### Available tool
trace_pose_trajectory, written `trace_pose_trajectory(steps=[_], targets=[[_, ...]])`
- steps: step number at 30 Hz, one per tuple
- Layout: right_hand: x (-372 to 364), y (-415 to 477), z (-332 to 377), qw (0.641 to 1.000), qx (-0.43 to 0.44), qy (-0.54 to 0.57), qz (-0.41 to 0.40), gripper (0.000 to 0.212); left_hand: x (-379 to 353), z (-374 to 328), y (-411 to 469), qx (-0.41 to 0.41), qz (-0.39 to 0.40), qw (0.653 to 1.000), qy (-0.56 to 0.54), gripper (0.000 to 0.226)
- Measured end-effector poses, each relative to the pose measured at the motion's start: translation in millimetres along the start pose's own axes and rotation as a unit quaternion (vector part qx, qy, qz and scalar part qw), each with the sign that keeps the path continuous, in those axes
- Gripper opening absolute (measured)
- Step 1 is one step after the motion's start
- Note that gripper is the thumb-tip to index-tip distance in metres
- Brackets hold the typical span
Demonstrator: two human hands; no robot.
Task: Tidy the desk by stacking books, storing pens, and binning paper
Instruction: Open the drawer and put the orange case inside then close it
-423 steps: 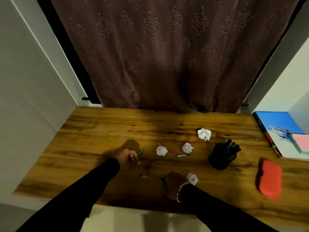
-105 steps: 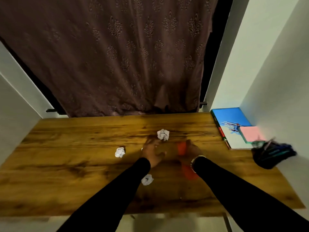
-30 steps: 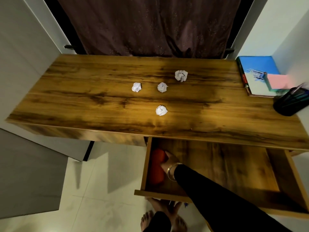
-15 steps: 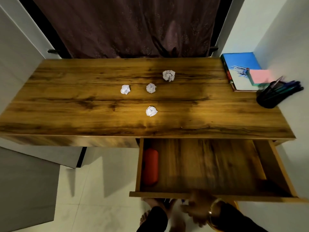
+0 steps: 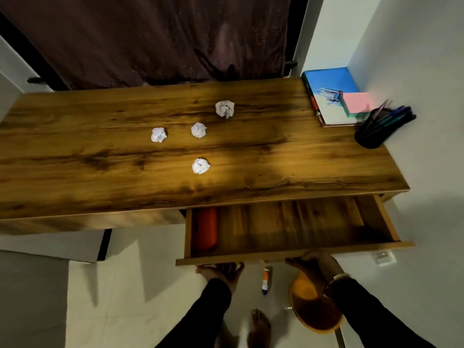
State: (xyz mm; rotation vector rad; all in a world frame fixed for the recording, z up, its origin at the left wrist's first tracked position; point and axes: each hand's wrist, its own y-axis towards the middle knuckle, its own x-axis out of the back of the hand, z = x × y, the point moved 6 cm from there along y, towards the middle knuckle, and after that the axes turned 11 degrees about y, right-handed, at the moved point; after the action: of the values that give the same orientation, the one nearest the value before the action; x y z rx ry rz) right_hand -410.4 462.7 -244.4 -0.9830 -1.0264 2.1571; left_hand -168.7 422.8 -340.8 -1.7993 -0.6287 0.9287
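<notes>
Drawer (image 5: 288, 229) stands pulled out beneath the surface (image 5: 100, 167). Left hand (image 5: 222, 271) and right hand (image 5: 315, 264) both press flat against the drawer's front panel, grip unclosed, holding nothing. Red case (image 5: 206, 228) lies at the drawer's left end. Four paper balls (image 5: 200, 166) rest on the surface beyond the drawer. Book stack (image 5: 329, 96) and pen holder (image 5: 374, 133) sit beyond the drawer's right end.

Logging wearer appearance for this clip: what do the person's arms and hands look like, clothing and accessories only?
Both arms wear long black sleeves reaching the wrists. The left hand is bare, with no jewellery visible. The right hand is also bare, with a thin gold-coloured bangle at the wrist.
</notes>
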Motion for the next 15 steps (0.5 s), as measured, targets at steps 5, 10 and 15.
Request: trace_pose_trajectory(steps=[5, 10, 15], targets=[[-23, 25, 19, 0.999, -0.006, 0.017, -0.042, 0.024, -33, -16, 2, -0.01, 0.008, 1.0, 0.022, 0.068], [-55, 50, 43, 0.998, 0.021, 0.03, -0.057, 0.023, -83, -38, -3, -0.031, 0.039, 0.997, 0.057, 0.063], [-78, 86, 64, 0.996, 0.056, 0.034, -0.057, 0.017, -121, -61, 3, -0.019, 0.066, 0.998, 0.012, 0.061]])
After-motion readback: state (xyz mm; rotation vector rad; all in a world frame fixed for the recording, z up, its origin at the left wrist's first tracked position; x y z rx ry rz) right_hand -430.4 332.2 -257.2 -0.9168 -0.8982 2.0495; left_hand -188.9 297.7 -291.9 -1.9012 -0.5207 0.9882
